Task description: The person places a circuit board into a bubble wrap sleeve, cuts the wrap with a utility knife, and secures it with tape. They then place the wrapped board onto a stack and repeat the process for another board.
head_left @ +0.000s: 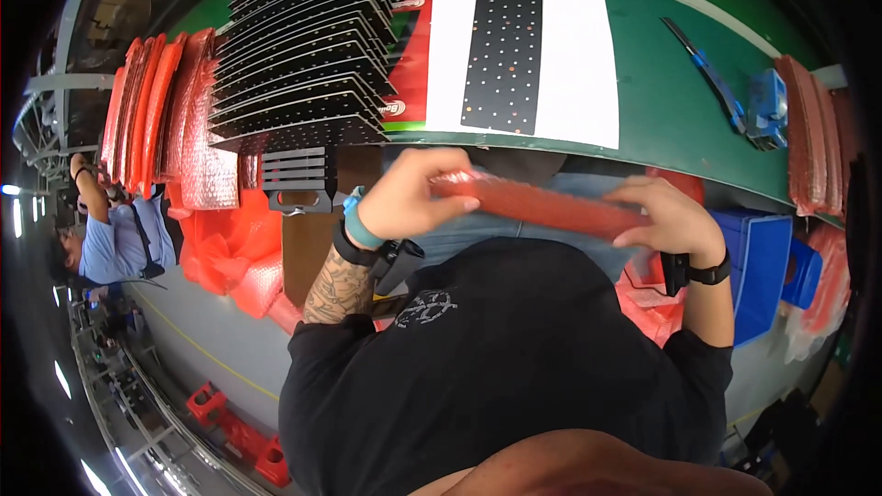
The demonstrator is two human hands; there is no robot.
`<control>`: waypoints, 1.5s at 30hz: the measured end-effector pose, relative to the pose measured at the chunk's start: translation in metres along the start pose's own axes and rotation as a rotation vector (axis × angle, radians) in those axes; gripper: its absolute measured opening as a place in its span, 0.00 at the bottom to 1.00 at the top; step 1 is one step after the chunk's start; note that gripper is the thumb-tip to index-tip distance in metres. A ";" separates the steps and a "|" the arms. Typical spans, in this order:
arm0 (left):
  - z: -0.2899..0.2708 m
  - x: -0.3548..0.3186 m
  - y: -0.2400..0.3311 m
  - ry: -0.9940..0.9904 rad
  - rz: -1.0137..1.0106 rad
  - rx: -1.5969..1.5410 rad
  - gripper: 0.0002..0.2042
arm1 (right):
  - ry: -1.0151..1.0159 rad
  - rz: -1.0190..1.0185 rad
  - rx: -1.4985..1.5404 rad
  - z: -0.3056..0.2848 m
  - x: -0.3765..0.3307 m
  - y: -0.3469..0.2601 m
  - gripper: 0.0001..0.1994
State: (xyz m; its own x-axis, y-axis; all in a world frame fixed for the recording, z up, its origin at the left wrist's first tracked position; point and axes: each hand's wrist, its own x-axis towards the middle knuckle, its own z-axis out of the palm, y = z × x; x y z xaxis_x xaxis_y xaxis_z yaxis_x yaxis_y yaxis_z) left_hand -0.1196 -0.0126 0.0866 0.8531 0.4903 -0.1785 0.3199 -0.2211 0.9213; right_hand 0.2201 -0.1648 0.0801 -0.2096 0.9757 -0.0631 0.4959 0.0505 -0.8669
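Both my hands hold a long, flat item wrapped in red bubble wrap [542, 205] in front of my chest, below the green table's edge. My left hand [409, 197] grips its left end, fingers curled over the top. My right hand [666, 216] grips its right end. On the green table [680, 101] just beyond lies a black perforated board [503, 46] on a white sheet [579, 64].
A fanned stack of black perforated boards [308, 55] fills a rack at the left, with red bubble-wrapped pieces [156, 110] beside it. A blue tool [763, 106] and more red-wrapped pieces [808, 129] lie at the right. Blue bin [758, 266] sits below. Another person [110, 239] stands far left.
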 end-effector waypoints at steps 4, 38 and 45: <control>0.018 0.024 0.043 -0.103 0.088 0.247 0.08 | -0.128 -0.303 -0.193 0.011 0.039 -0.041 0.12; 0.070 0.046 -0.009 0.485 0.202 -1.168 0.19 | -0.097 0.122 0.276 0.011 0.027 -0.007 0.17; 0.086 0.033 -0.040 0.348 -0.044 -1.107 0.20 | -0.243 0.284 0.293 0.064 -0.035 0.055 0.11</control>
State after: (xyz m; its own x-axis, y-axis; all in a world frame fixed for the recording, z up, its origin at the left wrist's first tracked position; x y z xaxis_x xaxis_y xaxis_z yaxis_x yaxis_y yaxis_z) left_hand -0.0689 -0.0601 0.0140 0.6354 0.7228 -0.2716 -0.3359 0.5755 0.7456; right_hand 0.2009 -0.2098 0.0036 -0.3081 0.8625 -0.4015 0.3108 -0.3076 -0.8993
